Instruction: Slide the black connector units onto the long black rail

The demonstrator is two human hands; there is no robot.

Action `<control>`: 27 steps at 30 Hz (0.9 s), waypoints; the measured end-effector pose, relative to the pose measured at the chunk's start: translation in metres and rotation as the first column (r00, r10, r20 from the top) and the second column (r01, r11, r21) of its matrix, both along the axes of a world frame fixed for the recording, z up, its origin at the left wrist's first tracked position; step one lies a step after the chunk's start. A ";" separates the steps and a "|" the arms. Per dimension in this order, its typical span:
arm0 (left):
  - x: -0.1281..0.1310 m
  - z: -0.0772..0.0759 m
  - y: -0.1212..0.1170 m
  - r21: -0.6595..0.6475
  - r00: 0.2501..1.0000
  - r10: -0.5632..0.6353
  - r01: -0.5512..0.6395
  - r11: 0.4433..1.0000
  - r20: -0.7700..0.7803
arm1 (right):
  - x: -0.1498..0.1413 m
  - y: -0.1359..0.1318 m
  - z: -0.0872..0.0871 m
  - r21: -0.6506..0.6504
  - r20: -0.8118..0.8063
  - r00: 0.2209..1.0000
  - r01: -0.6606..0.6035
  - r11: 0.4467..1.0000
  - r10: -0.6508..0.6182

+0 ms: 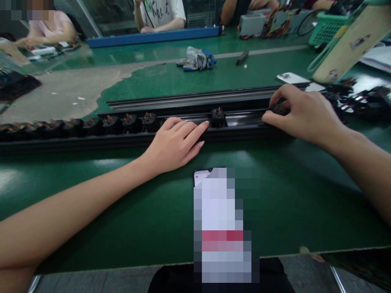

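A long black channel rail (244, 134) with a shiny inner floor lies across the green table. Along its left part sit several round black socket inserts (110, 122) with copper-coloured contacts facing up. One more such insert (218, 116) stands in the rail between my hands. My left hand (180, 142) rests over the rail to the left of it, fingers stretched out, its index fingertip near that insert. At the rail's right end, my right hand (301, 110) pinches another dark insert (280, 108) between thumb and fingers; my hand partly hides it.
Behind the rail lies a second black rail (183, 99). A pile of black parts (360, 99) is at right, near a white phone (293, 78) and a tall cream bottle (348, 47). Gloves (197, 60) lie farther back. Nearer me is a phone (200, 177). People sit opposite.
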State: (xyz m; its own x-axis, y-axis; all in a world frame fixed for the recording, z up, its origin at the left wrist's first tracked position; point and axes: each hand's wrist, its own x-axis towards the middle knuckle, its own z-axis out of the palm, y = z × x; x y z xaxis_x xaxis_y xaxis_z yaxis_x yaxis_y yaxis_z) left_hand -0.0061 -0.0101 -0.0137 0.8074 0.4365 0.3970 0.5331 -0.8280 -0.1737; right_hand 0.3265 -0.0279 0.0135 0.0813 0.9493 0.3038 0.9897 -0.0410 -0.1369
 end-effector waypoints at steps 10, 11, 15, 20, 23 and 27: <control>0.000 0.000 0.000 0.020 1.000 -0.009 0.009 1.000 -0.004 | 0.002 0.001 0.000 0.014 0.042 0.999 0.015 1.000 -0.016; 0.000 0.000 0.000 0.015 1.000 -0.008 0.008 1.000 -0.001 | 0.002 0.001 0.000 0.010 0.049 0.999 0.012 1.000 -0.012; 0.000 0.001 0.000 -0.006 1.000 -0.003 0.004 1.000 0.002 | 0.003 0.002 0.000 -0.002 0.058 0.998 0.007 1.000 -0.007; 0.000 0.001 0.000 0.002 1.000 -0.002 0.002 1.000 0.000 | 0.004 0.003 0.001 -0.010 0.063 0.998 0.019 1.000 -0.019; 0.000 0.000 0.000 0.014 1.000 -0.005 0.005 1.000 -0.005 | 0.004 0.002 0.002 -0.020 0.071 0.997 0.020 1.000 -0.019; 0.000 0.000 0.000 -0.010 1.000 0.000 0.000 1.000 0.004 | 0.004 0.002 0.003 -0.028 0.079 0.996 0.029 0.999 -0.027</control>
State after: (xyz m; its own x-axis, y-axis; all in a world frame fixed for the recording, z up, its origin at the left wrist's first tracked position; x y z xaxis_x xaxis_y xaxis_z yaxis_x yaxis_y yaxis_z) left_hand -0.0060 -0.0100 -0.0136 0.8060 0.4401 0.3958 0.5335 -0.8298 -0.1637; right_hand 0.3308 -0.0256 0.0162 0.0847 0.9554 0.2829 0.9958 -0.0715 -0.0567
